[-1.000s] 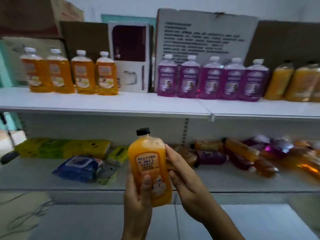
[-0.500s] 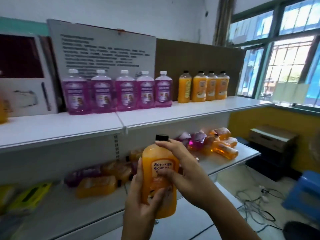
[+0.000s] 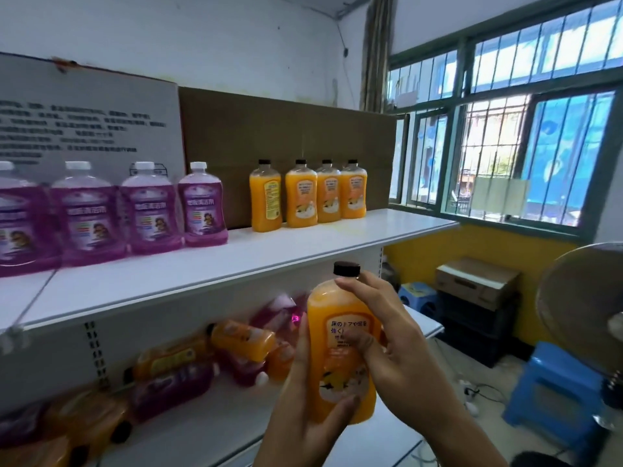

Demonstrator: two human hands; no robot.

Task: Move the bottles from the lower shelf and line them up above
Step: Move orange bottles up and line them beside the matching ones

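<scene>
On the upper shelf [image 3: 175,281], at your far left, four purple bottles [image 3: 145,210] stand upright in a row with white caps, in front of a grey printed board [image 3: 87,123]. Just right of them, with a small gap, four orange bottles [image 3: 308,193] with black caps stand upright side by side against a brown cardboard sheet [image 3: 286,129]. The shelf space to the right of that row is bare white.

Below, on the lower shelf [image 3: 215,429], a heap of bottles [image 3: 202,358] lies on its sides, orange and purple mixed, blurred toward the left edge.

In front of the shelves you hold one orange bottle [image 3: 340,358] upright, black cap on top, label facing you. It sits at the height of the lower shelf, clear of both shelves. Your left hand [image 3: 303,412] is wrapped around the bottle's lower left side, thumb pressed across the bottom of the label. Your right hand [image 3: 394,352] grips the right side, thumb lying on the label and forefinger up near the neck.

Further right are a barred window [image 3: 526,153], a cardboard box [image 3: 475,278] on a dark stand, blue stools [image 3: 556,396] on the floor, and a fan [image 3: 583,305] at the edge.
</scene>
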